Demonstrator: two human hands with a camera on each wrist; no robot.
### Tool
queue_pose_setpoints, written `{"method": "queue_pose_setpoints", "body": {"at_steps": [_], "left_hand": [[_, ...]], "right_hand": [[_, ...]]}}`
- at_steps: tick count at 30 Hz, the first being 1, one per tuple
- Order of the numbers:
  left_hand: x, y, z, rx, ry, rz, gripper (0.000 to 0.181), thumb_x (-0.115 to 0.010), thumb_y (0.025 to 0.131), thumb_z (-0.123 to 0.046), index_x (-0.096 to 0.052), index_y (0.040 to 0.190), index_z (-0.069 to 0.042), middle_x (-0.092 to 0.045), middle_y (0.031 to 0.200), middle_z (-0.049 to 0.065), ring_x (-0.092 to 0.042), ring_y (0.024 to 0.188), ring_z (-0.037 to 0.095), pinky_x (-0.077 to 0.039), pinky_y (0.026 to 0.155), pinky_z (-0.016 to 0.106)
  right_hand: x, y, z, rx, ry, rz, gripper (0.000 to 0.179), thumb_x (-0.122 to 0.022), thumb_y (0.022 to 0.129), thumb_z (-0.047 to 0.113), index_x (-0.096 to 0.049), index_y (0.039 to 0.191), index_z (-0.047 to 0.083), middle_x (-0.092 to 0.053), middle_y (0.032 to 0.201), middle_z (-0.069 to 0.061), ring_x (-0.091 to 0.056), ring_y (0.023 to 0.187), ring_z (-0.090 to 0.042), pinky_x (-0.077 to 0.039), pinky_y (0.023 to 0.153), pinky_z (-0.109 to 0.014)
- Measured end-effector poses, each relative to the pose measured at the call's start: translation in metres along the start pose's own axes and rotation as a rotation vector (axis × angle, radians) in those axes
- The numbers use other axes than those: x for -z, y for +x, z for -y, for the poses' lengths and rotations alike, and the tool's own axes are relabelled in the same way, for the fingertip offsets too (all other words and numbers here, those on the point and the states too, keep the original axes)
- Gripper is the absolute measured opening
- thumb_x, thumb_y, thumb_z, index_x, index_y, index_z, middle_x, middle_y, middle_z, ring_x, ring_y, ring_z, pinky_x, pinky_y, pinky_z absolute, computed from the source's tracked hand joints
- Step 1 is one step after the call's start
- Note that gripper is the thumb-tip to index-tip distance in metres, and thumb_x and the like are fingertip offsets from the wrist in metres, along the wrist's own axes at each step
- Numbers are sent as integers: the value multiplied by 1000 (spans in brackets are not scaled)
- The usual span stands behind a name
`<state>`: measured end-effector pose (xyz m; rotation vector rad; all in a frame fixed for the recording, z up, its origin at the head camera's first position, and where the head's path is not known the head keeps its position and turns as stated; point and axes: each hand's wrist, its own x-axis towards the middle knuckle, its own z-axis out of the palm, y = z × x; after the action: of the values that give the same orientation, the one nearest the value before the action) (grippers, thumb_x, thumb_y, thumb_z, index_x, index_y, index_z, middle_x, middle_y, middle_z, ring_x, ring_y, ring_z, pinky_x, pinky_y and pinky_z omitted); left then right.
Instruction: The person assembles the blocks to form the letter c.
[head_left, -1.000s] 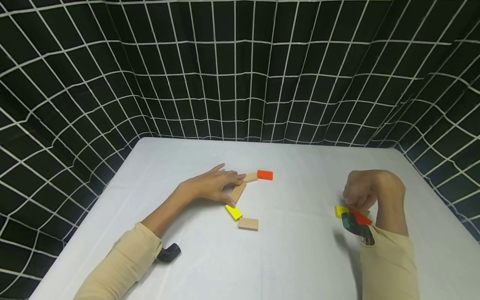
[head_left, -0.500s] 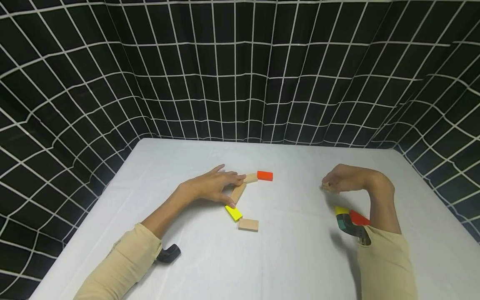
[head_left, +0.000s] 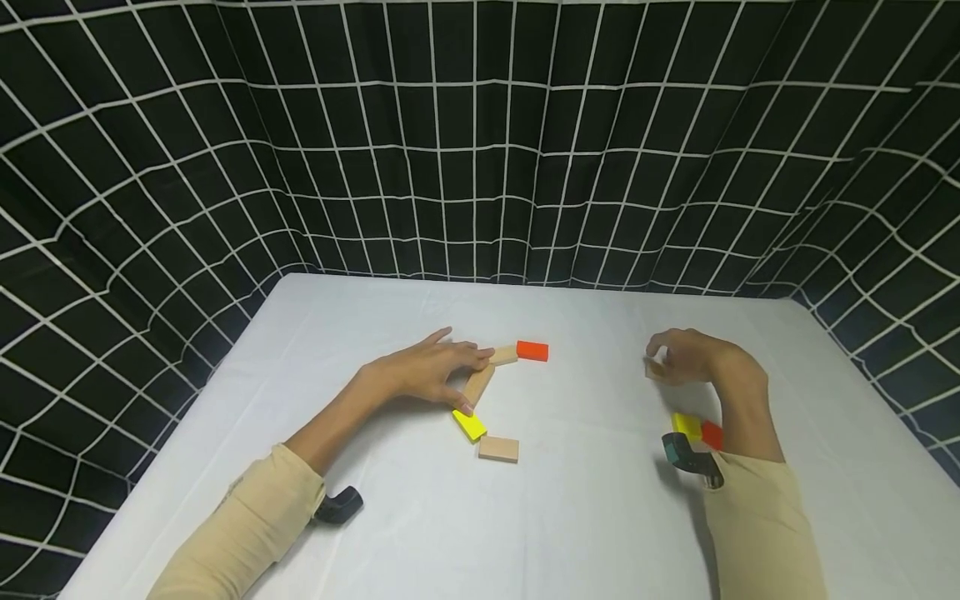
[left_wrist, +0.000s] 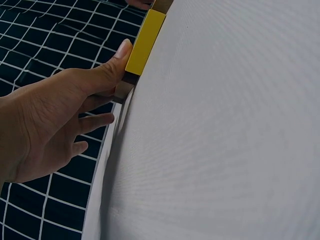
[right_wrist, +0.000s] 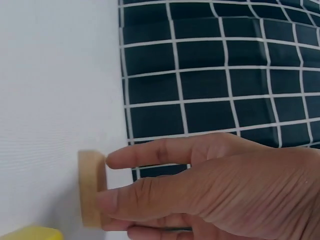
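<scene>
My left hand (head_left: 427,369) rests on a bent row of blocks, its thumb touching the end of a yellow block (head_left: 470,425) and its fingertips near the joint between a slanted wooden block (head_left: 478,386) and another wooden block (head_left: 504,356). A red block (head_left: 532,351) ends the row at the far side; a wooden block (head_left: 498,449) lies at the near end. To the right, my right hand (head_left: 690,354) pinches a separate wooden block (right_wrist: 90,190) between thumb and fingers. In the right wrist view it stands on its narrow side or is held so; contact with the table is unclear.
Beneath my right wrist lie a second yellow block (head_left: 685,427) and a red block (head_left: 712,435), partly hidden by the forearm. A white cloth covers the table (head_left: 585,517). Dark curtains (head_left: 495,167) with a white grid surround it. Black wrist mounts (head_left: 341,506) stick out at both sleeves.
My right hand has lifted a wooden block away from the yellow and red blocks and moved it forward and left; lately its fingers shifted on it. The left hand stays put.
</scene>
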<state>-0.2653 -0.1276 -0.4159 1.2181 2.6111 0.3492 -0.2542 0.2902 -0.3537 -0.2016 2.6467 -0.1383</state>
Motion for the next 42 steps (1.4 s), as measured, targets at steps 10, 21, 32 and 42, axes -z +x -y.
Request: {"method": "queue_pose_setpoints", "body": {"at_steps": [10,21,32,42], "left_hand": [[0,-1,0,2,-8,5,82,-79,87,-55,-54,153,-14,-41,168,-2,-35,160,23,-5,136,58],[1,-1,-1,-1,-5,0,81,-79,87,-55,-54,153,-14,-42,168,-1,-35,159,23,-6,135,59],[0,-1,0,4,-15,0,81,-79,87,-55,-54,153,-14,-41,168,-2,-35,160,22,-6,136,58],[3,-1,-2,2,-9,-3,80,-78,87,-55,-55,152,-14,-42,168,-2,-35,159,23,-6,135,59]], "right_hand": [[-7,9,0,-21,3,2,38,-66,98,21,-66,134,9,-60,142,-28,-57,124,-51,-49,99,-78],[-2,11,14,95,7,-79,38,-72,96,17,-69,131,5,-68,130,-22,-63,117,-42,-52,103,-70],[-4,21,42,300,27,-239,39,-73,92,3,-69,130,-2,-70,97,-7,-58,88,-20,-59,84,-39],[-10,30,65,363,53,-316,16,-72,92,1,-64,104,9,-55,82,-2,-54,81,-18,-44,70,-29]]}}
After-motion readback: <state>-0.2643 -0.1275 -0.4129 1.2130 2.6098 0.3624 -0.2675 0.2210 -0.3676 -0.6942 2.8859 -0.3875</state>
